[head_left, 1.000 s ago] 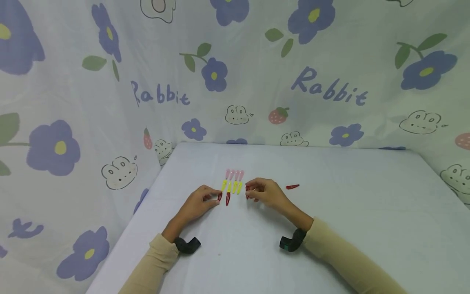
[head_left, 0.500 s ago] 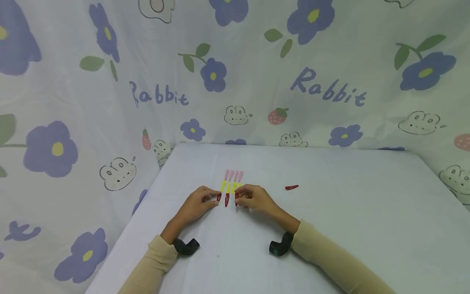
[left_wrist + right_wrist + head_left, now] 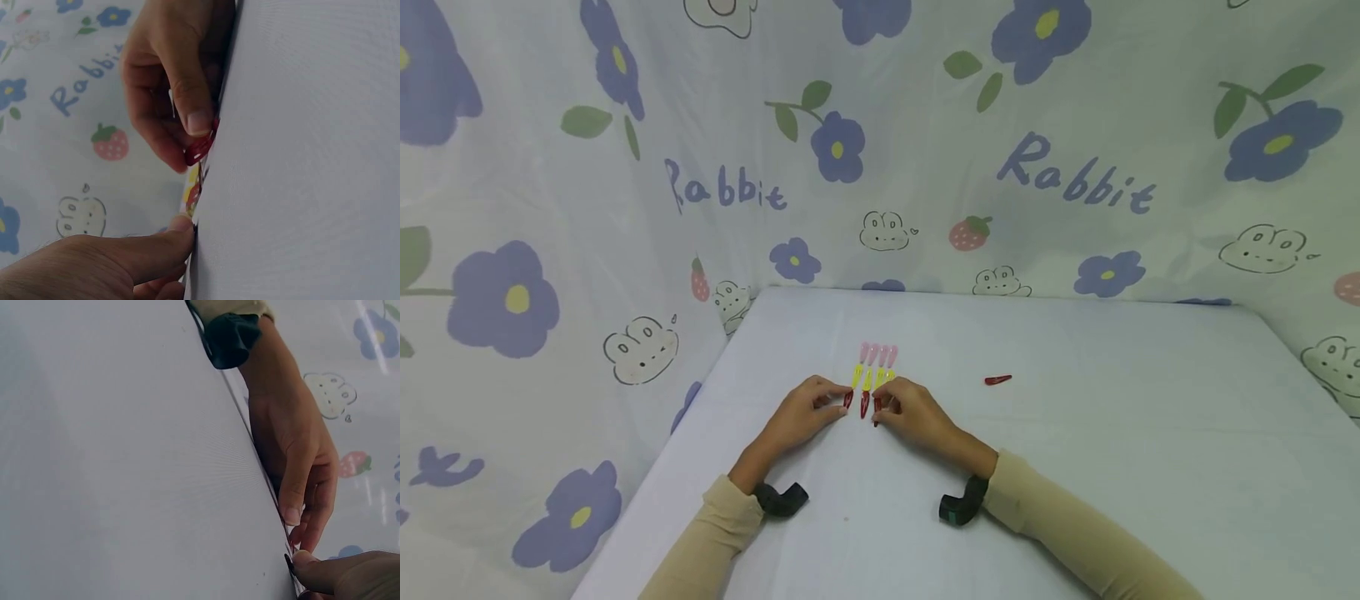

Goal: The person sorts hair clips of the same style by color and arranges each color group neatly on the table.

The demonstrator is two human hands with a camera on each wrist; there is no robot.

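Observation:
My left hand pinches a red snap hair clip between thumb and index finger at the left end of a red row. Beside it lies a second red hair clip. My right hand pinches another red hair clip, which shows tilted under the thumb in the left wrist view. Above the red row lie several yellow hair clips, partly covered by the right fingers. Several pink hair clips form the farthest row. In the right wrist view, the clips are mostly hidden by the fingers.
One more red hair clip lies apart on the right of the white table. A curtain with flowers and rabbits hangs behind and to the left. Each wrist wears a dark camera mount.
My right hand has moved left with its red clip, from right of the rows to beside the second red clip. My left hand stays almost still.

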